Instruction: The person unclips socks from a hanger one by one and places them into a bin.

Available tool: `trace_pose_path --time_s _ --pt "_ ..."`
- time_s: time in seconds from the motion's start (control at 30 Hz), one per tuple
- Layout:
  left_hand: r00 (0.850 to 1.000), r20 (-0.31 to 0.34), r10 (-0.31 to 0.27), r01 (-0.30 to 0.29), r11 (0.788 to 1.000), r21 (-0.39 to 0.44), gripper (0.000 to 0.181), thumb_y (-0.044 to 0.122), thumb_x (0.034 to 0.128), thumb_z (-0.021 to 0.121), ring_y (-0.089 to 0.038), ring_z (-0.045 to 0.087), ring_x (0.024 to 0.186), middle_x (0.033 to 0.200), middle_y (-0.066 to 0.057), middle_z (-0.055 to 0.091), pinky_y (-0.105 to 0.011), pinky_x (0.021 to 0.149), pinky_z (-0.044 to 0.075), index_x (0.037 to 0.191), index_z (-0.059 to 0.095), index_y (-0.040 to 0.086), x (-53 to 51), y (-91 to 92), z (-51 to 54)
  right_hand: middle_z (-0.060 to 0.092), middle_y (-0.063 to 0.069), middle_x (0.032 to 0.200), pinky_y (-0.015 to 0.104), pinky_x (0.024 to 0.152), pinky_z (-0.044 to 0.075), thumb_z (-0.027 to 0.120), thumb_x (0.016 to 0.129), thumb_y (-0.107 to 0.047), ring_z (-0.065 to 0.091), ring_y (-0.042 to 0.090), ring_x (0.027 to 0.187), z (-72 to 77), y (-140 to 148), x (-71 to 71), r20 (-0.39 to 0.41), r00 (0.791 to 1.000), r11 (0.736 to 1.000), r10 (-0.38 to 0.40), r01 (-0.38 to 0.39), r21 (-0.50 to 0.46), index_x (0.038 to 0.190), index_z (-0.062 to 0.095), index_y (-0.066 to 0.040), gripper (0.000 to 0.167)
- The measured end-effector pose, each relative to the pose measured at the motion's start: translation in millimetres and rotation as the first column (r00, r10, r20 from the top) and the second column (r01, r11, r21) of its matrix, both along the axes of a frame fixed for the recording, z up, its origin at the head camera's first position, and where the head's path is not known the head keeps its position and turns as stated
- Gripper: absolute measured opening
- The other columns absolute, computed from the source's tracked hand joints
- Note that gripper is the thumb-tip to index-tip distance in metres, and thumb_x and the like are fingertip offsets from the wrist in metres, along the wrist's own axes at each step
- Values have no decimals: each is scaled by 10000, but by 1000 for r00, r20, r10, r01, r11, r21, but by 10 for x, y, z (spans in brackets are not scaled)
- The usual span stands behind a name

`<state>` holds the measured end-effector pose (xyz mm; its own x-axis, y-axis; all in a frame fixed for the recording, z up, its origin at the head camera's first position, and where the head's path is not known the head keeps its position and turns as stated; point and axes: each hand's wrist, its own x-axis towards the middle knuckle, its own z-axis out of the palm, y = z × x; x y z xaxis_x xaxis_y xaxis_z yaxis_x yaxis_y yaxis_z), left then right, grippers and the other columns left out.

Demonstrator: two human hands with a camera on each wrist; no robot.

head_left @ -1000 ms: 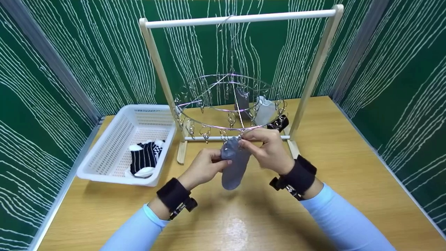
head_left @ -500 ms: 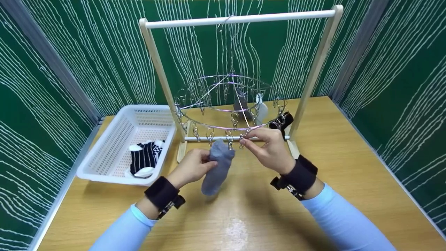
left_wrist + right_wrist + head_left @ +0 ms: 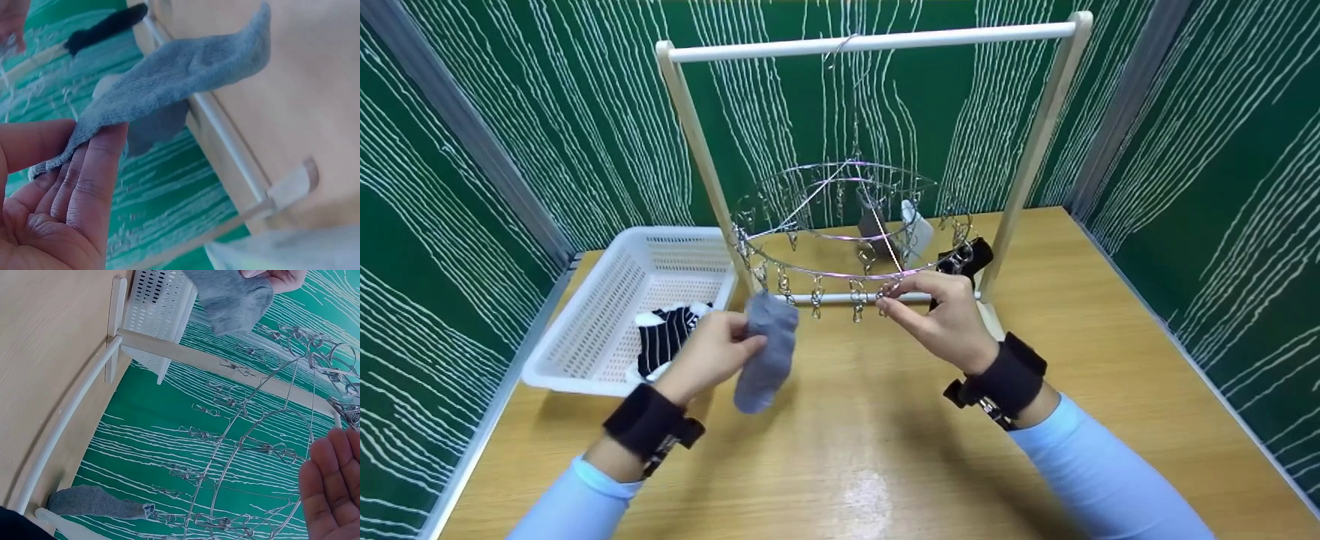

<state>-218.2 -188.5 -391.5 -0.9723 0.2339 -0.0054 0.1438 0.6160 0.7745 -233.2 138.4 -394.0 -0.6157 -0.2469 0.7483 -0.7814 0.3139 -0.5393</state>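
My left hand [image 3: 709,356] pinches a grey sock [image 3: 765,352] near its cuff, in front of the rack's left leg. In the left wrist view the sock [image 3: 185,67] stretches out from between thumb and fingers. Thumb and fingertips of my right hand [image 3: 945,322] pinch a metal clip [image 3: 882,301] at the near rim of the round wire hanger [image 3: 825,274]. From the hanger's far right side hang a dark grey sock [image 3: 874,234], a white sock [image 3: 916,234] and a black sock [image 3: 971,259]. No sock shows in my right hand.
A wooden rack with a white top bar [image 3: 945,37] carries the hanger. Left of it stands a white perforated basket [image 3: 544,375] holding black-and-white striped socks [image 3: 656,345]. Green walls with white lines surround the wooden table [image 3: 885,450].
The grey sock has left the hanger's front rim and moved left with my left hand, toward the basket side. My right hand stays at the rim. The hanger has turned slightly.
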Motion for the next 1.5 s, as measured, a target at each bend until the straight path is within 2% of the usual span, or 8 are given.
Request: trace_pose_path --time_s 0.1,0.33,0.5,0.67,0.87,1.1,1.33,1.5 --pt "1000 -7 26 -26 1000 4 94 34 1008 695 -208 715 830 1004 -198 792 -317 753 638 1023 765 -26 7 -156 86 810 156 882 142 915 567 855 877 37 782 309 873 -11 6 -3 8 1000 1000 -5 5 -6 871 795 8 67" --pt "994 -57 97 -98 995 -2 208 31 1008 676 -346 765 1017 1173 -305 769 -428 901 669 1160 744 -93 -18 -475 297 822 122 910 168 933 568 850 881 45 777 203 920 -5 15 17 46 999 1000 2 -1 -9 882 788 11 70" --pt "982 -132 137 -147 987 -64 230 24 999 672 -361 745 1011 1140 -326 764 -329 859 638 1160 737 -128 -85 -684 426 820 113 898 167 940 568 851 883 41 769 171 923 0 6 13 41 999 1000 8 -7 -13 883 789 1 73" --pt "971 -144 190 -210 967 -144 241 70 1021 648 -336 704 982 1110 -294 760 -257 782 563 1149 736 -114 -203 -877 494 814 89 865 154 932 566 867 861 48 765 139 914 -13 2 3 6 1000 1000 -1 1 -22 857 783 -12 104" --pt "949 -171 263 -299 926 -233 218 98 1035 642 -307 655 898 1038 -237 735 -299 725 535 1094 746 -85 -366 -1070 497 815 81 874 151 921 571 870 865 37 763 137 919 -31 6 5 8 1000 1000 3 -3 -19 854 775 -16 109" --pt "925 -268 269 -349 881 -321 166 37 994 654 -292 617 768 895 -213 705 -285 599 490 973 757 -92 -524 -1220 438 826 77 915 175 965 569 863 884 21 769 158 954 -31 15 14 48 999 1000 18 -17 -14 876 774 -9 95" --pt "924 -264 277 -358 869 -342 201 -16 988 626 -303 630 720 881 -247 705 -321 551 481 809 698 -74 -645 -1290 389 823 92 922 175 1016 564 869 881 20 775 180 1005 -15 19 24 59 998 1000 6 -5 -9 881 771 5 99" --pt "921 -269 283 -376 829 -415 173 -23 948 584 -355 648 768 902 -260 721 -472 657 539 819 694 -59 -706 -1268 326 823 104 925 161 968 580 872 871 30 773 161 996 -26 21 25 56 998 1000 -3 4 -13 867 765 6 110"
